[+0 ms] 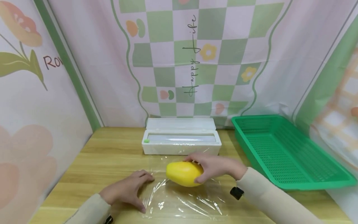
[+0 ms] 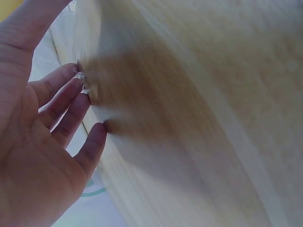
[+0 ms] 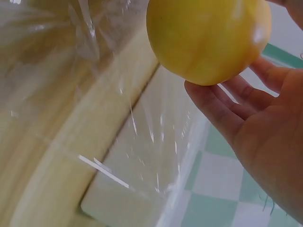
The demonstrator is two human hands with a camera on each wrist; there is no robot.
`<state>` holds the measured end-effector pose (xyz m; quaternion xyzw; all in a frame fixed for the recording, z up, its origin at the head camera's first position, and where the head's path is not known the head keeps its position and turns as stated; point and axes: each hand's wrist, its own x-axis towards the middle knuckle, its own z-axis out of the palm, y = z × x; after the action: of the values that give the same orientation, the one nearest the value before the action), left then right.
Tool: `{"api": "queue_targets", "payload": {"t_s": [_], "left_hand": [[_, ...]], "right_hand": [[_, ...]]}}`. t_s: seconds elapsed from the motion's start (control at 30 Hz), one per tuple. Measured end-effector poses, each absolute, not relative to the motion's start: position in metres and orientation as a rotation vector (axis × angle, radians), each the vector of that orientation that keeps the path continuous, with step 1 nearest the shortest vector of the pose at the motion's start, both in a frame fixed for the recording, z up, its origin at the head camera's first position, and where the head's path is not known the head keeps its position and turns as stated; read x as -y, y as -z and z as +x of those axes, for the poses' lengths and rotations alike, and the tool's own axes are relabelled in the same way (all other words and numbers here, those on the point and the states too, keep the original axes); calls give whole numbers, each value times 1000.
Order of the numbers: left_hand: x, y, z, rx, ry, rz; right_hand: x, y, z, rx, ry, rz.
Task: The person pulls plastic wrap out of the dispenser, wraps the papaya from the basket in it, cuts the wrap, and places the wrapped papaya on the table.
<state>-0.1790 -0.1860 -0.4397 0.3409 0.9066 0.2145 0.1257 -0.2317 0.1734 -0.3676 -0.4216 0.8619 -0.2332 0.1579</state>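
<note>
While the left hand (image 1: pixel 127 189) lies flat with its fingers spread and straight, pressing the left edge of the sheet of cling film (image 1: pixel 181 200) against the wooden table (image 1: pixel 112 152), the work looks to be at the placing step of wrapping a fruit. To the right of that hand, the yellow mango (image 1: pixel 184 173) sits on the far part of the film, just in front of the white film dispenser box (image 1: pixel 181 140), whose lid stands open. The right hand (image 1: pixel 215 166) cups the mango from its right side, fingers curled over the top and thumb under the near side, so the grip is closed around the fruit; the right wrist view shows the fingers against its skin. Further right of the mango, well apart from it, a green plastic basket (image 1: pixel 288 155) rests on the table. Judging from this, the next move calls for settling the mango near the middle of the film, then freeing a hand to lift a loose edge over it without letting the film cling to itself.
</note>
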Motion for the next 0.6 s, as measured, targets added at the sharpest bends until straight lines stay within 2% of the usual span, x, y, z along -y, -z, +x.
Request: {"api": "queue_targets", "payload": {"t_s": [0.6], "left_hand": [[186,439,-179,-2622,-651,969]], "right_hand": [[-159,394,-232,-2444,634,-1248]]}}
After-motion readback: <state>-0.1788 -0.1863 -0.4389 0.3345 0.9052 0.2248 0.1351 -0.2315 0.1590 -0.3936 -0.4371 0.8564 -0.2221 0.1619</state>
